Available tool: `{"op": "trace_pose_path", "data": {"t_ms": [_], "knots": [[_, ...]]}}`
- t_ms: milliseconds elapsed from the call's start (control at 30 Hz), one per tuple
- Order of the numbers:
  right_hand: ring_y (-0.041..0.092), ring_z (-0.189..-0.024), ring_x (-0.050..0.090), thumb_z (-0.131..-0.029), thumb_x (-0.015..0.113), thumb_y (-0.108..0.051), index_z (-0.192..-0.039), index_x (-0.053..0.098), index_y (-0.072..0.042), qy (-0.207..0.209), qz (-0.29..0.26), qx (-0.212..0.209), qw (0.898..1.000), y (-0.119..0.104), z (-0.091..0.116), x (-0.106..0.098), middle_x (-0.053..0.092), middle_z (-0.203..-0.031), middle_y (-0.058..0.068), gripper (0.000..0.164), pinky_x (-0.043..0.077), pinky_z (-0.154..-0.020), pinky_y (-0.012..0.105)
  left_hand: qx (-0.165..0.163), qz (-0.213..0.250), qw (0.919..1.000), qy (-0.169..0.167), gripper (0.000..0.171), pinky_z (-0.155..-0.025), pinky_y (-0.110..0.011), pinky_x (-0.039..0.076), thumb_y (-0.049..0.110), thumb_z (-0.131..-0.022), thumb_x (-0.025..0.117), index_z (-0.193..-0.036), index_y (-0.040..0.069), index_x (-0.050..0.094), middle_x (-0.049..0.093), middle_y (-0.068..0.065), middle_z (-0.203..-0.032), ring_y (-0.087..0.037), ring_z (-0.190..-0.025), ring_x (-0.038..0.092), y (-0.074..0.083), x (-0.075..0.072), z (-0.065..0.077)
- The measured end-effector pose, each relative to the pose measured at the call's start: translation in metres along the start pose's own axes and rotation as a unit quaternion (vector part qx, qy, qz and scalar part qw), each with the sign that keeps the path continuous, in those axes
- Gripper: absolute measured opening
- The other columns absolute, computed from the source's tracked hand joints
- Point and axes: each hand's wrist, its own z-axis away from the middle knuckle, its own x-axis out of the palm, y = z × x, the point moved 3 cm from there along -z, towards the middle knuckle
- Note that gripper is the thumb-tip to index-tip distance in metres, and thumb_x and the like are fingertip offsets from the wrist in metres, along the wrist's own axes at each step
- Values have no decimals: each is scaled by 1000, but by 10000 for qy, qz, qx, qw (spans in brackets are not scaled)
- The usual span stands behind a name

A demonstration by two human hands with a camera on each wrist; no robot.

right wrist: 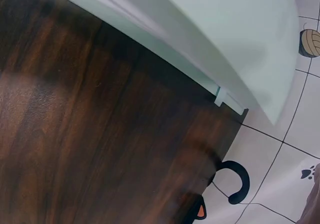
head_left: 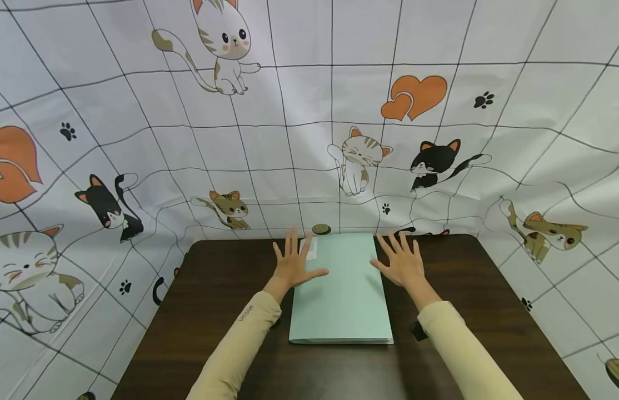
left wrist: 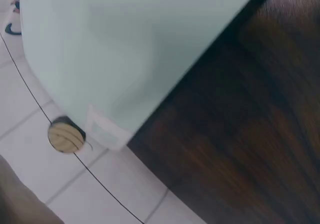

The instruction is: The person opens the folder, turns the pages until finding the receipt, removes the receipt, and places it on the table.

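A pale mint-green folder (head_left: 339, 289) lies on the dark wooden table, its long sides running away from me. A white label (head_left: 309, 248) marks its far left corner, also visible in the left wrist view. My left hand (head_left: 291, 268) is spread with straight fingers at the folder's left edge, thumb overlapping the cover. Across from it, my right hand (head_left: 405, 268) is spread likewise at the right edge. Neither hand holds anything. The right wrist view shows the folder's cover (right wrist: 240, 38) standing a little apart from its back, with a small pale tab (right wrist: 220, 96) between them.
The dark wood tabletop (head_left: 224, 289) extends on both sides of the folder. A white sheet (head_left: 299, 100) with grid lines and cartoon cats hangs behind the table and along its sides. Long pale-yellow sleeves (head_left: 234, 350) cover both forearms, with a dark wrist device (head_left: 418, 330) under the right one.
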Motion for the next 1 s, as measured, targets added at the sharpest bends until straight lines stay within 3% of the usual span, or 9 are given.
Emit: {"op": "trace_pose_path", "data": {"t_ms": [200,367,533,733,1000], "knots": [[40,-151,9,-94,48,-59,-157,22,-18,67,-17,165,9998,11,10,6,17,-164,15,79,3,-120,62,528,380,9975,-268,108,-109,-78,7,62,-80,68,-158,18,9,-7,-26,-162,-47,-150,-5,26,6,6],[44,-149,14,-96,45,-59,-157,19,-15,-142,-693,206,9973,9,11,13,23,-161,19,80,7,-118,65,750,167,9955,-559,112,-110,-77,8,64,-76,71,-158,18,10,-9,-26,-162,-47,-150,-4,33,19,19],[46,-147,20,-98,40,-58,-157,18,-12,-504,-1303,295,9898,11,16,26,29,-158,22,78,12,-115,68,1072,82,9913,-756,114,-109,-76,14,67,-74,71,-158,18,11,-2,-28,-162,-51,-149,2,39,39,39],[50,-144,25,-102,37,-50,-157,14,-11,-550,-1749,400,9822,21,25,41,31,-156,26,72,17,-113,69,1366,249,9864,-885,119,-106,-78,18,66,-69,75,-158,17,14,2,-30,-161,-53,-147,8,51,53,57],[56,-139,29,-104,40,-42,-158,14,-17,-707,-2379,569,9670,33,32,57,30,-153,32,65,29,-104,73,1617,280,9813,-1004,127,-107,-76,19,67,-62,79,-158,19,11,1,-29,-161,-52,-148,7,72,67,67]]}}
